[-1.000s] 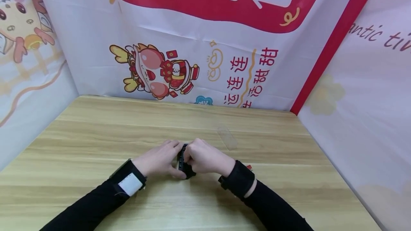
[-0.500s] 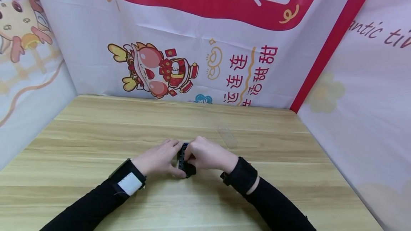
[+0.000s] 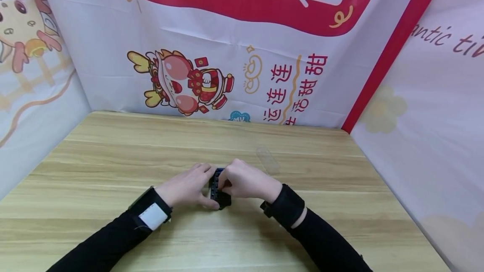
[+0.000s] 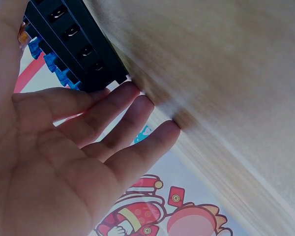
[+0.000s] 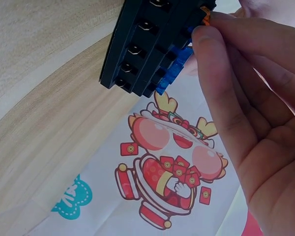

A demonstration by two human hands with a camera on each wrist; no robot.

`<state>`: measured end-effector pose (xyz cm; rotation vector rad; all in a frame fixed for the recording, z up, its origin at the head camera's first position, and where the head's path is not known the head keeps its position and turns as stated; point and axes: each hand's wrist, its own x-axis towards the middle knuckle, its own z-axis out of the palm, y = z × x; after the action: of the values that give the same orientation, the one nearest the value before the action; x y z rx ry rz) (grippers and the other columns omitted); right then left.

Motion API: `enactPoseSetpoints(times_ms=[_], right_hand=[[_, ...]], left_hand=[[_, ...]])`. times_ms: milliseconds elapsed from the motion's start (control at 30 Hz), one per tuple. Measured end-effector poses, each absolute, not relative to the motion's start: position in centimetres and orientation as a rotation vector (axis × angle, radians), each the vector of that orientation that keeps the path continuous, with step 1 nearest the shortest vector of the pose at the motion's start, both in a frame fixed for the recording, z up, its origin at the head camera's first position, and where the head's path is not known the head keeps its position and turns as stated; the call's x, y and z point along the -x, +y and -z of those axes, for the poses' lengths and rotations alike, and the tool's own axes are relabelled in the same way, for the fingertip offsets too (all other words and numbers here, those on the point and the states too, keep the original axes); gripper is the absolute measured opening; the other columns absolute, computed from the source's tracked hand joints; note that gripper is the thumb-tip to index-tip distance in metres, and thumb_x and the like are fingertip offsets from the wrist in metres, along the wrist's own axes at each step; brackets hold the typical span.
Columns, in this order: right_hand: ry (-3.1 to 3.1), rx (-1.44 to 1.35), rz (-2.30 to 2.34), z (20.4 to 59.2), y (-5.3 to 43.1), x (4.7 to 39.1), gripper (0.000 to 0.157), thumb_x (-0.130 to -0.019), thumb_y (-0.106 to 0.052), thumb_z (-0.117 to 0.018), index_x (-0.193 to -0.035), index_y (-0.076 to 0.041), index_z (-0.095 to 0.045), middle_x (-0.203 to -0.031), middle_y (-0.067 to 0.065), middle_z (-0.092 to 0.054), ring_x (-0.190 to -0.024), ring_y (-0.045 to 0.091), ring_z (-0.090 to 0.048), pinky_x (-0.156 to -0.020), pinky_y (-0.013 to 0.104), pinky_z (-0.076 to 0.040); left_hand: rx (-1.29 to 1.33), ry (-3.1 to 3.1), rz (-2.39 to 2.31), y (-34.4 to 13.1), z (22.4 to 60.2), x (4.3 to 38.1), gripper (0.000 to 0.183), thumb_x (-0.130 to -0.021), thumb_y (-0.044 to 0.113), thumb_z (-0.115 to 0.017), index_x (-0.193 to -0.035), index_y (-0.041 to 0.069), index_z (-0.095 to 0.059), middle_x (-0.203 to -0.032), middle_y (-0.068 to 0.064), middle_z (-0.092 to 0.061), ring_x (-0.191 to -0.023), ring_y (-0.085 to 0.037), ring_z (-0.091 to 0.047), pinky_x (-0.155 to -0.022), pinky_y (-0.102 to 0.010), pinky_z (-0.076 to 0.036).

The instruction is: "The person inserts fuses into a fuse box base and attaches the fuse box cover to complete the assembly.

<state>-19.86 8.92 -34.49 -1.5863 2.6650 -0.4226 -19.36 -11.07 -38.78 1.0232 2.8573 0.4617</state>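
Note:
Near the middle of the table a black terminal block (image 3: 214,184) stands between both hands. Metal contacts line its slots, and blue tabs (image 4: 54,63) run along one side in the left wrist view. My left hand (image 3: 190,186) grips the block, thumb at its near end and a finger at the far end; the other fingers (image 4: 142,152) stretch past it. With thumb and index finger my right hand (image 3: 245,184) pinches a small orange tab (image 5: 205,15) at the block's blue-tabbed side. The orange tab is mostly covered by the fingertips.
A clear plastic strip (image 3: 267,160) lies flat on the wooden table (image 3: 151,137) beyond the right hand. Printed cloth walls (image 3: 234,37) rise at the back and both sides. Each wrist wears a black band (image 3: 285,207).
My right hand has shifted slightly up and to the right, still at the block. A small red thing beside the right wristband is now hidden. The left hand has stayed in place.

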Motion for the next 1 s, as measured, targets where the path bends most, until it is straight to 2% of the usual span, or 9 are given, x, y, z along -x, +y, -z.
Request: enactPoseSetpoints(times_ms=[300, 500, 733, 1000], right_hand=[[2.665, 1.615, 0.441, 34.3, 9.2, 19.9, 0.009, -0.08, -0.004, -0.07, -0.076, -0.012, -0.072, -0.071, -0.009, -0.06, -0.062, -0.001, -0.051, -0.059, 0.007, -0.04], [2.741, 1.557, 0.445, 33.6, 9.9, 20.1, 0.009, -0.08, -0.005, -0.071, -0.076, -0.013, -0.069, -0.072, -0.01, -0.059, -0.064, 0.0, -0.052, -0.06, 0.009, -0.041], [2.783, 1.503, 0.39, 33.0, 10.3, 20.1, 0.006, -0.082, -0.009, -0.072, -0.079, -0.015, -0.071, -0.075, -0.012, -0.06, -0.066, -0.001, -0.053, -0.061, 0.009, -0.041], [2.791, 1.479, 0.378, 33.1, 10.4, 20.1, 0.005, -0.082, -0.011, -0.073, -0.08, -0.015, -0.072, -0.075, -0.011, -0.061, -0.066, -0.002, -0.053, -0.06, 0.009, -0.041]], left_hand=[[-1.015, 2.856, -0.457, -11.1, 38.8, 19.3, 0.089, -0.07, 0.064, -0.071, -0.137, 0.01, -0.049, -0.13, -0.008, -0.049, -0.116, -0.021, -0.045, -0.095, -0.038, -0.04], [-1.02, 2.868, -0.44, -11.0, 38.8, 19.3, 0.089, -0.07, 0.063, -0.072, -0.138, 0.013, -0.046, -0.129, -0.006, -0.049, -0.112, -0.019, -0.046, -0.093, -0.036, -0.041], [-1.01, 2.868, -0.428, -11.0, 38.7, 19.2, 0.093, -0.069, 0.065, -0.071, -0.142, 0.014, -0.043, -0.132, -0.007, -0.047, -0.117, -0.02, -0.045, -0.096, -0.037, -0.038], [-1.012, 2.873, -0.415, -10.9, 38.8, 19.2, 0.09, -0.069, 0.065, -0.071, -0.139, 0.015, -0.046, -0.128, -0.005, -0.05, -0.111, -0.018, -0.046, -0.092, -0.035, -0.041]])
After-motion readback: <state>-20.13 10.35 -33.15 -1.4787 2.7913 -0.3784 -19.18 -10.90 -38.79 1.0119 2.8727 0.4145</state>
